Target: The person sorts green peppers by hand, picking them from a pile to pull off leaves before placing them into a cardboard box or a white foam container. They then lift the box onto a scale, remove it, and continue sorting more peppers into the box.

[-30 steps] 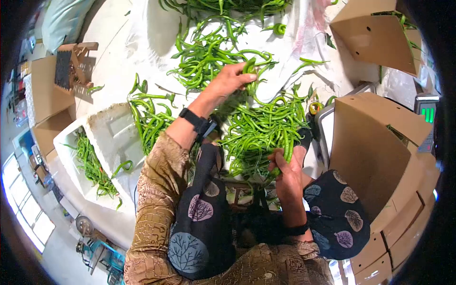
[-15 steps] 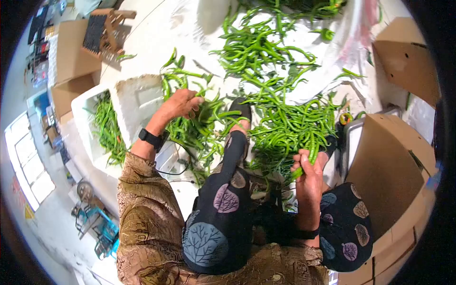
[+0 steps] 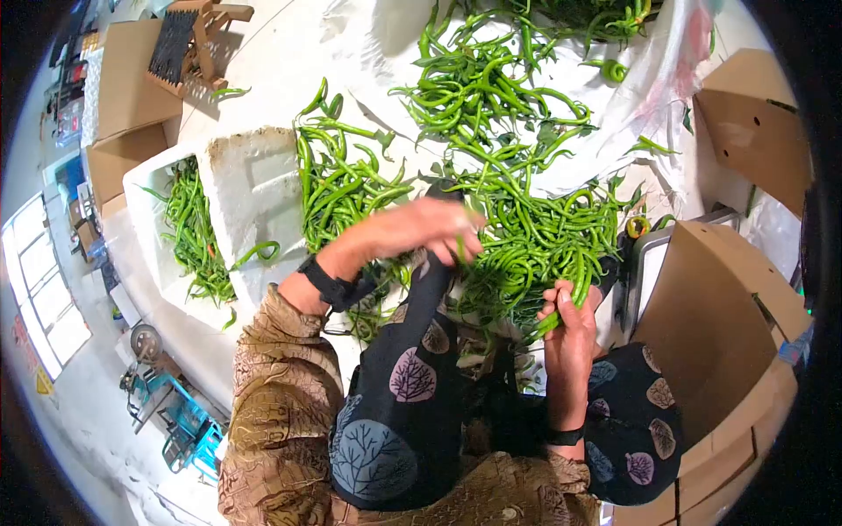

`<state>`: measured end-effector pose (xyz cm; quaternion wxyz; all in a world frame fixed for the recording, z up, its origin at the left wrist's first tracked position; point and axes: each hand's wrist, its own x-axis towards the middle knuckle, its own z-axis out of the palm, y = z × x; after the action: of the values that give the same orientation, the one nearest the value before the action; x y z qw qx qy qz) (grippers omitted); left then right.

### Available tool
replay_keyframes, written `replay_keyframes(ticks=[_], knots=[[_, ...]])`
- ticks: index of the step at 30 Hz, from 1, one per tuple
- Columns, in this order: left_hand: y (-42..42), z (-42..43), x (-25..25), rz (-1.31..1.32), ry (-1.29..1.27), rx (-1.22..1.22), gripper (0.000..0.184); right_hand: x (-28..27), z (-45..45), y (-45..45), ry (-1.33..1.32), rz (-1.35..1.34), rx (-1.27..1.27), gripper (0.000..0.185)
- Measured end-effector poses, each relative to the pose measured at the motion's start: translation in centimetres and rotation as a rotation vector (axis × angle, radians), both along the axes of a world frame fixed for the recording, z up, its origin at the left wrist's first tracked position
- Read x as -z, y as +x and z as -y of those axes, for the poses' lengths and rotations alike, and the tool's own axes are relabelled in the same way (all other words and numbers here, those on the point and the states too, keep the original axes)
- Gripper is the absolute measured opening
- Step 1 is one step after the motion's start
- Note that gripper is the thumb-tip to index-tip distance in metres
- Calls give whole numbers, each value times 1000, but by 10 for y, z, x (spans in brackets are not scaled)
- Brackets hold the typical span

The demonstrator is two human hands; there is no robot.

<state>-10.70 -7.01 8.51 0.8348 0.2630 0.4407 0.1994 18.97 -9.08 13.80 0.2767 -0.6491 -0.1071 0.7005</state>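
Note:
My right hand (image 3: pixel 570 329) is closed around a few long green chili peppers (image 3: pixel 579 279), which stick out past the thumb and below the fingers. In front of it lies a big heap of green chili peppers (image 3: pixel 535 232). My left hand (image 3: pixel 430 230) is over my knee, at the left edge of that heap. Its fingers are smeared by motion, so whether they hold anything is unclear. Left of it is another pile of peppers (image 3: pixel 338 188). A single curled pepper (image 3: pixel 257 252) shows against the side of the white foam box (image 3: pixel 250 167).
More peppers (image 3: pixel 189 232) fill the foam box's left part. A white plastic sheet (image 3: pixel 373 39) runs under the far heap. Cardboard boxes (image 3: pixel 702 298) stand close on the right, another carton (image 3: pixel 132 88) at far left beside a wooden stool (image 3: pixel 189 44). A blue machine (image 3: pixel 180 416) is lower left.
My left hand has swung right, from the left pile to the heap's edge. A curled pepper now appears by the foam box. My right hand keeps its peppers in nearly the same place.

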Motion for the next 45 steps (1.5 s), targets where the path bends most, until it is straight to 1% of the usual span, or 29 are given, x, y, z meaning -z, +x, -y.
replay_keyframes(ticks=[1, 2, 4, 6, 7, 9, 10, 12, 13, 15, 16, 18, 19, 21, 22, 24, 25, 27, 28, 29, 30, 31, 32, 34, 35, 37, 42, 44, 45], knots=[[8, -4, 2, -150, 123, 271, 51, -3, -3, -1, -9, 9, 21, 20], [9, -11, 7, -465, 537, 357, 53, -4, -5, -2, -3, 11, 23, 20], [1, -18, 43, -760, 479, -54, 59, -6, -7, -2, 37, 43, 33, 20], [-23, -40, 81, -1285, 922, -159, 72, -5, -7, -2, 31, 49, 27, 19], [-26, -53, 94, -1280, 927, -157, 72, -4, -6, -2, 21, 53, 14, 19], [-29, -80, 114, -1423, 1064, -157, 86, 0, -3, 0, 30, 60, -6, 19], [-28, -92, 122, -1336, 1017, -132, 80, 2, -2, 1, 35, 68, -34, 19], [-18, -105, 125, -1430, 685, -114, 59, -1, -6, -1, 15, 74, -8, 19], [-14, -105, 117, -1424, 695, -116, 59, -3, -6, -1, 26, 83, 1, 19], [-16, -102, 96, -1419, 762, -326, 41, -2, -10, -1, 50, 82, 16, 19], [-20, -105, 90, -1500, 950, -429, 41, -1, -10, -1, 30, 75, 6, 19], [-30, -128, 90, -1550, 1117, -507, 47, 1, -6, 2, 4, 71, -8, 19], [-27, -136, 95, -1548, 1118, -511, 47, 4, -4, 3, -17, 66, -24, 19], [-14, -153, 101, -1595, 1073, -312, 52, 5, -3, 3, -27, 62, -45, 19], [-8, -157, 98, -1546, 1067, -196, 51, 3, -5, 2, -26, 51, -42, 20], [2, -162, 108, -1558, 1082, -70, 39, 0, -7, 2, -22, 44, -29, 21], [1, -163, 115, -1559, 1090, -70, 39, -1, -8, 1, -18, 53, -32, 21], [-4, -165, 123, -1560, 1219, -26, 23, 0, -6, 1, -16, 61, -34, 22], [-5, -167, 124, -1558, 1221, -27, 23, 2, -4, 2, -7, 66, -49, 22], [-2, -172, 112, -1237, 938, -241, 17, 2, -3, 4, 4, 72, -65, 22], [-2, -176, 99, -905, 651, -419, 18, 2, -2, 5, 6, 72, -62, 22], [-10, -174, 82, -832, 651, -407, 32, 1, -3, 6, -2, 60, -39, 23], [-13, -171, 62, -834, 660, -400, 32, 1, -4, 5, -8, 46, -12, 23], [-17, -158, 28, 10, 292, -833, 43, -1, -4, 4, 1, 47, -31, 23], [-16, -149, 8, 4, 293, -828, 43, -2, -4, 3, 8, 56, -60, 24], [-9, -133, -27, 202, 261, -959, 48, -3, -5, 1, 15, 52, -62, 25], [2, -103, -67, 248, 231, -823, 49, -10, -6, 0, 49, 44, -65, 24], [15, -95, -85, 318, 177, -751, 49, -17, -5, -3, 118, -14, 21, 23], [29, -94, -107, 238, 103, -804, 45, -23, -8, -3, 147, -33, 18, 22]])
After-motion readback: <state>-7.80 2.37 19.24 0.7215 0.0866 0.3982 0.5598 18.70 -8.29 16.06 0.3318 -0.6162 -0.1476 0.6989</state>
